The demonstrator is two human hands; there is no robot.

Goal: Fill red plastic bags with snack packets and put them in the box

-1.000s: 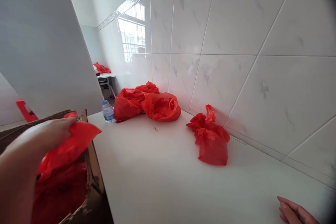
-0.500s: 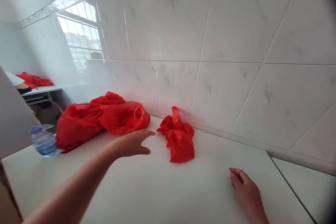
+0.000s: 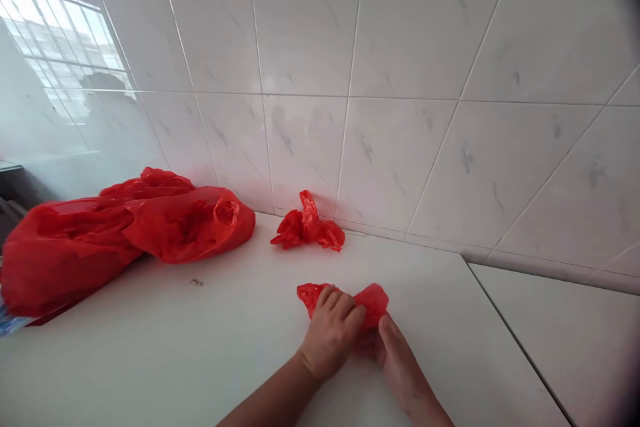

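A small red plastic bag (image 3: 374, 303) is between my two hands over the white tabletop. My left hand (image 3: 331, 333) is closed around its gathered part, fingers curled over the top. My right hand (image 3: 400, 357) holds the bag's right side, thumb up along the edge; its other fingers are largely hidden behind the bag and my left hand. What the bag contains cannot be seen. Farther back, against the wall, lies a crumpled red plastic bag (image 3: 307, 230), apart from both hands.
Large red bags (image 3: 190, 227) are heaped on the left of the white table (image 3: 240, 347). Part of a clear plastic bottle (image 3: 11, 321) shows at the left edge. A tiny dark scrap (image 3: 197, 281) lies nearby. A tiled wall (image 3: 400, 167) closes off the back, and a seam (image 3: 520, 340) crosses the right side.
My left hand has come down and taken hold of a small red bag from beside the wall. It is now nearer to me, with my right hand on it too. The view has turned right.
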